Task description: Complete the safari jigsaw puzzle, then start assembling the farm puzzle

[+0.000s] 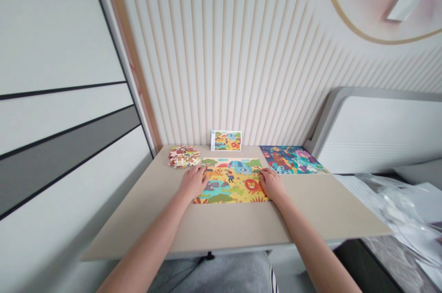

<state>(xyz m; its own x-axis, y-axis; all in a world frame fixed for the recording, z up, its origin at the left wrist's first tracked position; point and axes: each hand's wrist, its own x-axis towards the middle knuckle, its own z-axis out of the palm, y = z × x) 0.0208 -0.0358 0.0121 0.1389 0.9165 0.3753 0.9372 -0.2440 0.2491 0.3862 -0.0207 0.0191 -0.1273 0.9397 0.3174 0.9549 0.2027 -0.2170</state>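
Observation:
A finished animal jigsaw puzzle (230, 180) with an elephant, a lion and trees lies flat in the middle of the beige table (221, 224). My left hand (192, 181) rests on its left edge, fingers flat and stretched forward. At the puzzle's right edge lies my right hand (271, 183), fingers also extended on the surface. Neither hand holds anything. A small reference picture card (226, 140) of the same scene leans upright against the ribbed wall behind the puzzle.
A heap of loose puzzle pieces (183, 156) sits at the table's back left. A second, blue-toned finished puzzle (291, 160) lies at the back right. A white bed headboard (376, 131) and crumpled clear plastic (397, 201) are to the right.

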